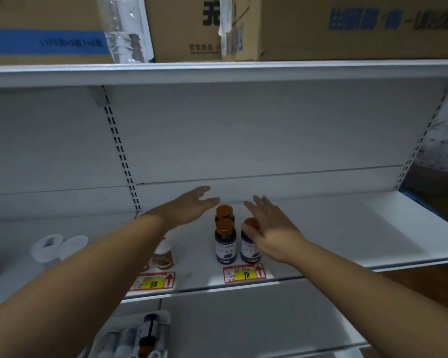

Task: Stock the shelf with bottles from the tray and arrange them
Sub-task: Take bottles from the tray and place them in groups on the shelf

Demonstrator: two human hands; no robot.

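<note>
A: Wide bare stretch of shelf [347, 228] to the right of the three purple bottles [225, 241], right back to the rear panel.

B: And the left?

A: Tighter. A white-capped jar [164, 254] stands near the front edge, pale containers [55, 248] farther left.

B: Overhead?

A: Upper shelf [217, 73] caps it well above the orange caps, plenty of room between.

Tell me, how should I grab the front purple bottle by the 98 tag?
Hold the front purple bottle round its orange cap or neck, coming down from above and in front. It stands upright, with another bottle close on its right and one behind, so its sides leave little room for fingers.
</note>
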